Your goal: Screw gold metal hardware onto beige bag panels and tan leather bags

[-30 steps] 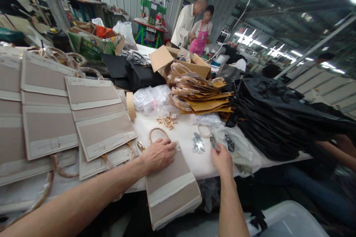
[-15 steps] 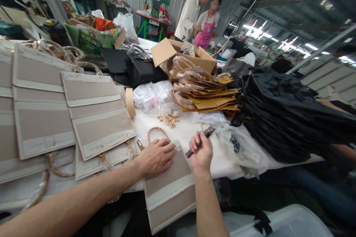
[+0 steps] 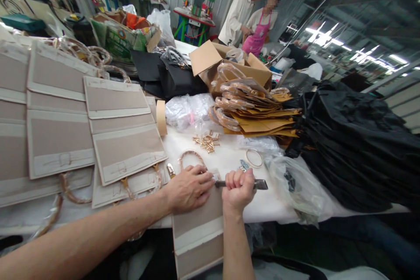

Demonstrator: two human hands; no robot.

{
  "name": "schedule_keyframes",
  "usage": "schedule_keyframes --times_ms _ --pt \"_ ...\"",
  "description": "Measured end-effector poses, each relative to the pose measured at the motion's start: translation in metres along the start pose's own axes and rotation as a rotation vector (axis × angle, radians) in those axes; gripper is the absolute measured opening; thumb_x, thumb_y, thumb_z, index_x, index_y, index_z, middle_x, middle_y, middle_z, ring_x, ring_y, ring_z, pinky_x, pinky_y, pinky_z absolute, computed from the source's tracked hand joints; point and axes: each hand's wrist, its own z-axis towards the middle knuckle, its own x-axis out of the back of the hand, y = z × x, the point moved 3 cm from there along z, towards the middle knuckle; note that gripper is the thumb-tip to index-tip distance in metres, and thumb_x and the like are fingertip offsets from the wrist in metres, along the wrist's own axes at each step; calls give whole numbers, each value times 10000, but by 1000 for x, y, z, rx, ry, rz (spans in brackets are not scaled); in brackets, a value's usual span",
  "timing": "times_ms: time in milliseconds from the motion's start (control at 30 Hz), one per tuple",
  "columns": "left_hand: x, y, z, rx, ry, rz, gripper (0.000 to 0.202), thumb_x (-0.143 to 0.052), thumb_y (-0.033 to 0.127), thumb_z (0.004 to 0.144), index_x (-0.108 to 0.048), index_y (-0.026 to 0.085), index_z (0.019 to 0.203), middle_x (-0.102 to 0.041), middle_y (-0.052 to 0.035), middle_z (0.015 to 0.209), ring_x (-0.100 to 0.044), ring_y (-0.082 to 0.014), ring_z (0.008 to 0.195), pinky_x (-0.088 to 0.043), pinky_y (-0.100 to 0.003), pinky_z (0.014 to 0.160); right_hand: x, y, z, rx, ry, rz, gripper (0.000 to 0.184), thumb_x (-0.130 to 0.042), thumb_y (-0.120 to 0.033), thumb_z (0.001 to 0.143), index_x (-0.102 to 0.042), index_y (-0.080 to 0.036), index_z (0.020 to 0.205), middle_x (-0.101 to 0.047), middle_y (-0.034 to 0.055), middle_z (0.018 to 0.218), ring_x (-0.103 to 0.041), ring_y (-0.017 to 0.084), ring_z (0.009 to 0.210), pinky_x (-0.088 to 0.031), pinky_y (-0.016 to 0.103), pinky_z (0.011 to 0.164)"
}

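Observation:
My left hand (image 3: 192,189) lies flat, fingers extended, on the upper part of a beige bag panel (image 3: 200,232). A wrapped handle (image 3: 189,153) loops out above its fingers. My right hand (image 3: 239,187) is wrapped around a dark metal bar-like tool (image 3: 261,184). The bar lies nearly level, its thinner end pointing at the panel close to my left fingertips. What that end touches, I cannot tell. A gold clasp piece (image 3: 170,170) rests left of the handle. Beyond my hands is a small heap of gold metal fittings (image 3: 206,143).
Beige panels with handles (image 3: 121,113) cover the left side. Yellow-brown pieces with wrapped handles (image 3: 259,116) are stacked behind. Black bags (image 3: 354,148) pile up on the right. A ring (image 3: 254,158) and a clear plastic bag (image 3: 298,188) lie near my right hand. Two people (image 3: 252,13) stand behind.
My right hand has turned the bar from a slant to nearly level and brought its thin end toward my left fingers. My left hand stays on the panel. The view has shifted slightly.

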Motion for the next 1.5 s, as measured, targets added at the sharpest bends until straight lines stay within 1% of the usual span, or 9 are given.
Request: schedule_keyframes --times_ms 300,433,600,733,900,1033,1167,1333,1500 --pt "0 0 -1 -9 50 -73 235 -542 309 997 -634 266 1210 -655 -94 1239 -527 -312 1210 -453 -458 979 -5 9 -5 120 -67 -183 539 -606 -454 1014 -283 -240 639 -242 -111 501 -217 63 392 -217 249 415" --pt "-1 -1 -2 -20 88 -89 204 -571 306 980 -645 258 1163 -654 -94 1215 -537 -300 1170 -464 -434 967 -7 18 -4 138 -141 -401 499 -575 -483 1029 -331 -256 657 -318 -99 500 -323 90 411 -297 266 443" --pt "-3 -3 -3 -18 47 -52 239 -566 340 987 -621 224 1188 -651 -98 1236 -545 -291 1156 -472 -433 992 -7 26 -3 194 -236 -635 493 -611 -491 1008 -387 -246 644 -418 -73 526 -400 111 482 -353 278 502" --pt "0 -3 0 40 40 -64 430 -642 418 954 -568 177 1302 -626 -119 1291 -554 -294 1144 -487 -431 1012 -8 25 -4 198 -200 -550 483 -623 -458 1009 -404 -235 641 -420 -82 504 -393 98 453 -337 271 484" --pt "1 2 4 210 56 -34 606 -765 489 877 -570 153 1342 -624 -122 1319 -560 -322 1146 -509 -454 1026 -3 12 2 76 -90 -149 464 -646 -392 985 -355 -233 661 -310 -117 514 -290 69 407 -257 227 417" --pt "-3 6 2 244 91 4 730 -776 553 862 -514 194 1441 -593 -110 1412 -547 -332 1208 -528 -474 1007 0 -10 19 -5 -43 74 384 -639 -394 956 -448 -201 684 -357 -96 601 -284 51 443 -237 188 408" --pt "-9 3 1 221 68 29 760 -762 546 879 -480 192 1489 -546 -117 1507 -547 -338 1247 -532 -477 1016 -16 -22 35 -80 -151 73 318 -765 -324 823 -489 -206 717 -403 -102 585 -299 44 422 -236 174 384" --pt "-11 2 1 211 41 22 744 -758 553 882 -499 184 1474 -576 -108 1493 -587 -332 1206 -530 -454 1020 -39 -7 40 -98 -172 -20 523 -742 -458 874 -380 -223 580 -281 -127 445 -185 40 346 -124 196 331" --pt "-9 3 2 201 45 15 730 -772 555 868 -529 164 1435 -616 -99 1431 -597 -323 1162 -535 -451 1007 -44 6 37 -99 -185 -145 552 -721 -499 903 -366 -233 574 -292 -124 437 -217 47 337 -138 217 333"
